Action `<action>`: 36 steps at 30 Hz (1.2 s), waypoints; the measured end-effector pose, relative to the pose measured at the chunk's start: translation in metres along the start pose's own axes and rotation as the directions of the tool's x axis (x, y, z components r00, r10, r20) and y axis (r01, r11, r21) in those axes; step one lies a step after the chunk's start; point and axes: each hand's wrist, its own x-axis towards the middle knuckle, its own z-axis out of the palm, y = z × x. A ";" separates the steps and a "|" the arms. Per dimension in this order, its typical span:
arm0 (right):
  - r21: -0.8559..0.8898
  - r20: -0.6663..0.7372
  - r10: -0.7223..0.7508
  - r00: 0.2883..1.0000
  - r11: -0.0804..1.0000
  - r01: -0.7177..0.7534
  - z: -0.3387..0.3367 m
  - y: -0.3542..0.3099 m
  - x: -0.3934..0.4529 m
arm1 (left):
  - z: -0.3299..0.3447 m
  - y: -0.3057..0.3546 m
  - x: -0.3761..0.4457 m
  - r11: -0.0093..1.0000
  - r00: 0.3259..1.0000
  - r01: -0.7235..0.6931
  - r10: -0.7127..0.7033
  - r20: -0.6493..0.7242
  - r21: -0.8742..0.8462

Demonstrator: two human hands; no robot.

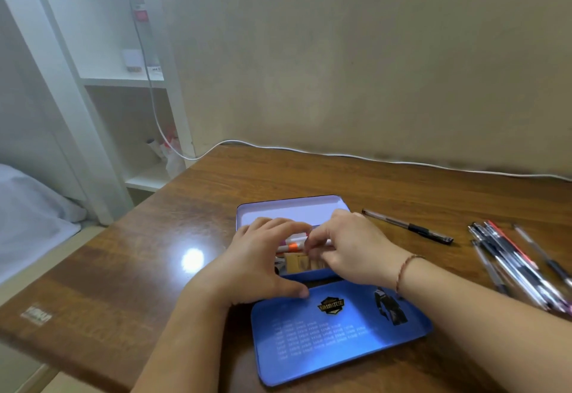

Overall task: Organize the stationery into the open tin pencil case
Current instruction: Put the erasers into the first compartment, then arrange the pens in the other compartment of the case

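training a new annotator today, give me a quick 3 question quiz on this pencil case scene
1. True or false: the blue tin pencil case is closed.
2. Where does the loose bundle of pens lie: A) inside the case, B) on the wooden desk on the person's right, C) on the white shelf?
3. What marks the wrist of the right hand?

Key
1. False: it is open, its printed lid lying toward the person.
2. B; a single black-grip pen lies apart, nearer the case.
3. A thin red string bracelet. Both that hand and the left hand are over the case, handling an orange-and-white marker.
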 end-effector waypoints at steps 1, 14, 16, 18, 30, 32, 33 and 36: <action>-0.020 0.001 -0.029 1.000 0.999 0.029 0.001 0.001 -0.001 | 0.000 -0.001 0.000 1.000 1.000 -0.008 0.008 -0.002 0.001; -0.074 -0.071 0.038 0.997 0.996 -0.043 -0.020 0.044 -0.054 | -0.005 -0.029 -0.006 0.988 0.999 0.013 -0.021 -0.049 -0.154; -0.087 -0.070 0.042 0.997 0.995 -0.048 -0.017 0.046 -0.053 | -0.004 -0.030 -0.005 0.990 0.998 0.003 -0.011 -0.061 -0.139; -0.107 -0.088 0.049 0.995 0.993 -0.058 -0.015 0.049 -0.051 | -0.002 -0.028 -0.003 0.992 0.997 0.001 -0.012 -0.079 -0.129; 0.079 -0.396 0.131 0.909 0.991 -0.108 -0.060 0.072 -0.089 | 0.008 0.020 -0.001 0.952 0.923 -0.275 0.301 -0.240 0.136; 0.029 -0.395 0.239 0.887 0.968 -0.249 -0.074 0.089 -0.116 | 0.018 0.030 0.001 0.890 0.911 -0.349 0.395 -0.115 0.292; 0.018 -0.385 0.312 0.868 0.943 -0.331 -0.078 0.097 -0.129 | 0.022 0.033 0.002 0.863 0.910 -0.365 0.411 -0.064 0.350; 0.021 -0.343 0.496 0.798 0.853 -0.521 -0.080 0.114 -0.159 | 0.028 0.041 0.008 0.835 0.927 -0.333 0.374 -0.009 0.439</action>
